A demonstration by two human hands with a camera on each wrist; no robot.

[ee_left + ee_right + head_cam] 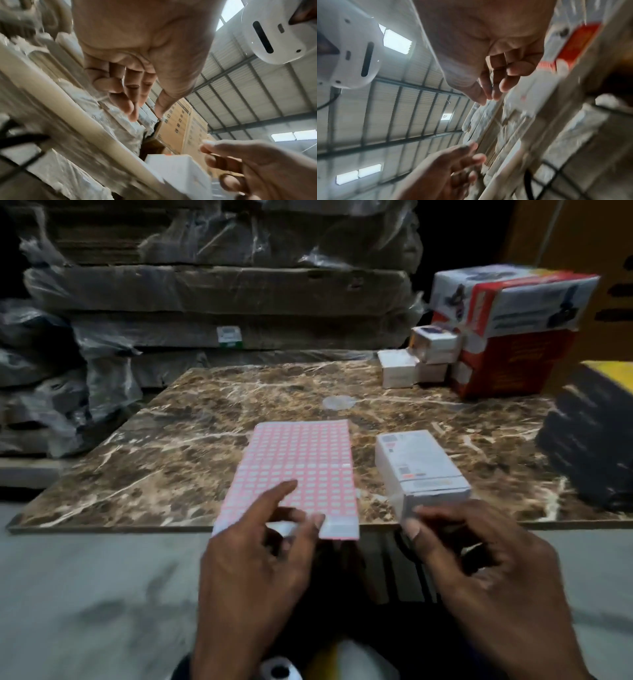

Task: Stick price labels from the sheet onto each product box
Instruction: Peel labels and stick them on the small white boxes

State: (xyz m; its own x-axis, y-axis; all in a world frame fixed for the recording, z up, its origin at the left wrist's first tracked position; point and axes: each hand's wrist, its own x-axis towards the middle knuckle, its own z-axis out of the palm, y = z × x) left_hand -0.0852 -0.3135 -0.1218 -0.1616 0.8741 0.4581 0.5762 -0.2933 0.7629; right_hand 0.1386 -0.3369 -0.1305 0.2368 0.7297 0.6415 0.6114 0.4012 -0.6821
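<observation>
A brown marble-patterned table (212, 412), veined in white and tan, fills the middle of the head view. On it, at centre, lies a pink label sheet (298, 460) printed with a regular grid of small white rectangles; its near edge is plain white. Right of centre sits a white rectangular product box (416, 463) with small grey print and tiny orange marks. At upper right stands a large red and white carton (507, 326) with dark graphics, and beside it small white boxes (397, 369). The floor (102, 594) at lower left is pale grey.
</observation>
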